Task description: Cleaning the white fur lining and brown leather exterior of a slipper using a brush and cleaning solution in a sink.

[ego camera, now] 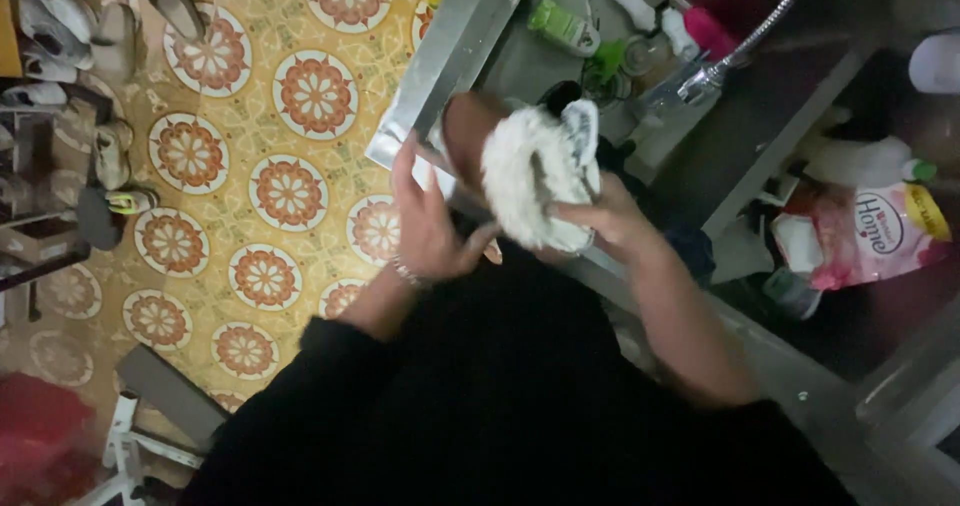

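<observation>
Orange flower tiles cover the floor on one side, and a steel sink stands on the other, with bottles and a pink pouch close by. Old shoes lie in a heap by the far wall. A person in black sleeves stands at the sink edge and holds a fluffy white slipper up over it. The right hand is closed around the near end of the slipper, with the fingers curled under the fur. The left hand is held flat and open, with the fingers pointing up. It is pressed to the left side of the slipper, by its brown sole. So the slipper sits between the two hands, a bit above them and away from the body. Its long side runs up and away from the person, tipped a little to the right, and the toe end points toward the tap. The right hand has the real hold and is the nearer one to the fur. The left only steadies it. A hose runs from the tap up to the top corner. Small things in the sink are too dark to make out.
</observation>
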